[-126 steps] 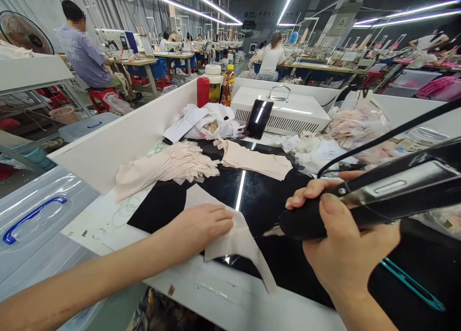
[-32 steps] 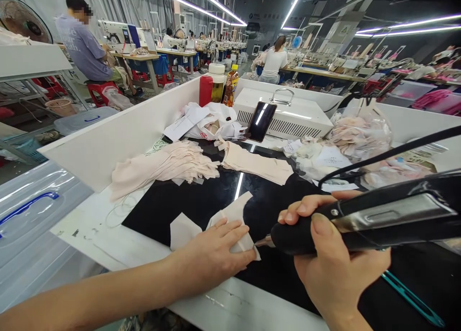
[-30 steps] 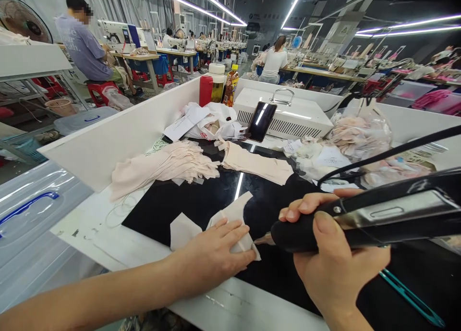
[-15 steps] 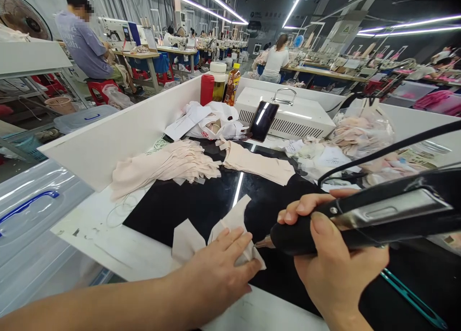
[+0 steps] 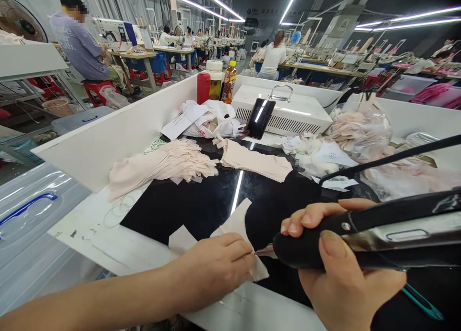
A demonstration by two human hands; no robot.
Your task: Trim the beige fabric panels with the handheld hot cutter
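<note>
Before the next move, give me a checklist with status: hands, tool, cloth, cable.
1. Right hand gripping the black tool: ok.
2. Left hand on the pale fabric: ok.
3. Tool tip well apart from left fingers: not ok, it shows right beside them.
4. Tip touching fabric: cannot tell.
5. Black cable off that fabric: ok.
6. Folded stack away from the tip: ok, it lies farther back.
</note>
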